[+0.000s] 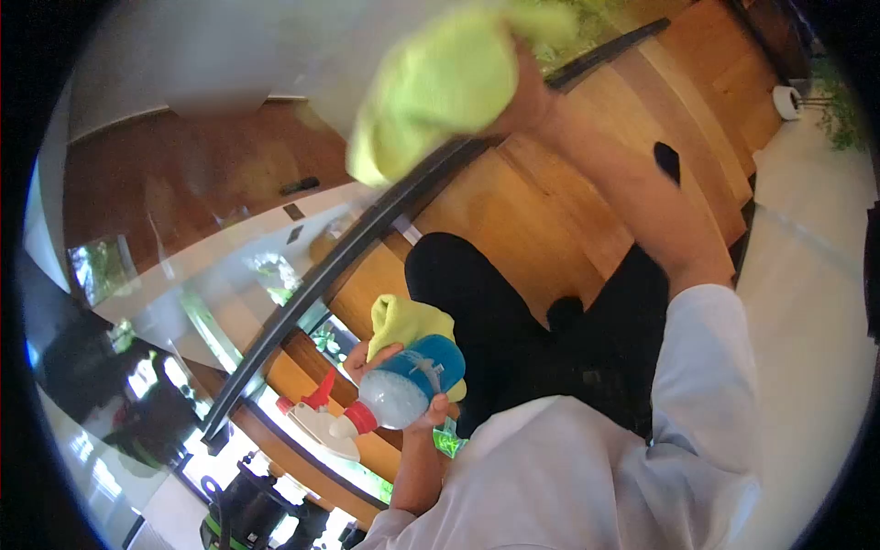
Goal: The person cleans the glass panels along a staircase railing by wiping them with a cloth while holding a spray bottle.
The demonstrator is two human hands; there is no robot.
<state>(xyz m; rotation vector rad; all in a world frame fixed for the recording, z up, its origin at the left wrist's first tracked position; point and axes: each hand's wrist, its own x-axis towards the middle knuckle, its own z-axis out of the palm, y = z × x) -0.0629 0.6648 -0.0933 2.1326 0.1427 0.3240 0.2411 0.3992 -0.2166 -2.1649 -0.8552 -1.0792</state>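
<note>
Blur smears my right hand (525,103) and its yellow cloth (440,87); bright reflections streak the glass (215,298); my view bends towards black, rounded edges.

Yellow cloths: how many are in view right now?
2. The upper cloth, blurred, is in the right hand; the lower cloth is in the left hand with the spray bottle. Others could be hidden.
</note>
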